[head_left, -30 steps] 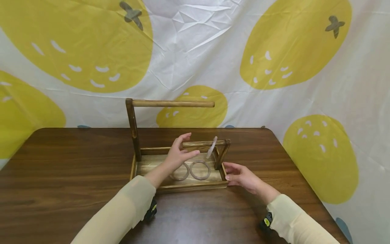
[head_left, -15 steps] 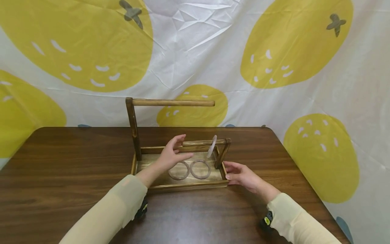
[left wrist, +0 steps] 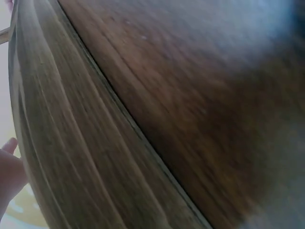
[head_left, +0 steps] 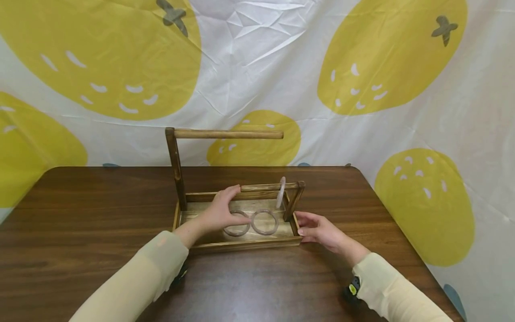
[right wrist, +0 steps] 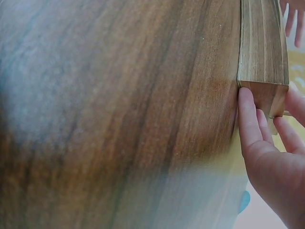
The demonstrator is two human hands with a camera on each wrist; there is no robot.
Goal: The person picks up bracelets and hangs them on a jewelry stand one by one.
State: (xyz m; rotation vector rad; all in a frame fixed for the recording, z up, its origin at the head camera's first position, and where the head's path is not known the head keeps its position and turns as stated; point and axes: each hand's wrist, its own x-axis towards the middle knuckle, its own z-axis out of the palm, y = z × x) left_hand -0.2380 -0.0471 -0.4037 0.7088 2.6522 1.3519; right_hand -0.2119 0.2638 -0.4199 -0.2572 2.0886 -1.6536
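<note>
fingers (head_left: 231,191) of the left hand (head_left: 218,213) spread wide over a round ring (head_left: 237,235), right hand (head_left: 322,232) straight-fingered against a grained wooden tray (head_left: 251,244)

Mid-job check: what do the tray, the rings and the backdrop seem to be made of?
Tray: wood, apparently stained brown, from the streaky grain on its walls; I can't tell if it's varnished.
Rings: pale and smooth-looking, perhaps plastic, glass or stone; too small here to settle.
Backdrop: thin printed sheet, fabric or plastic, slightly shiny, as its creases catch light.
</note>
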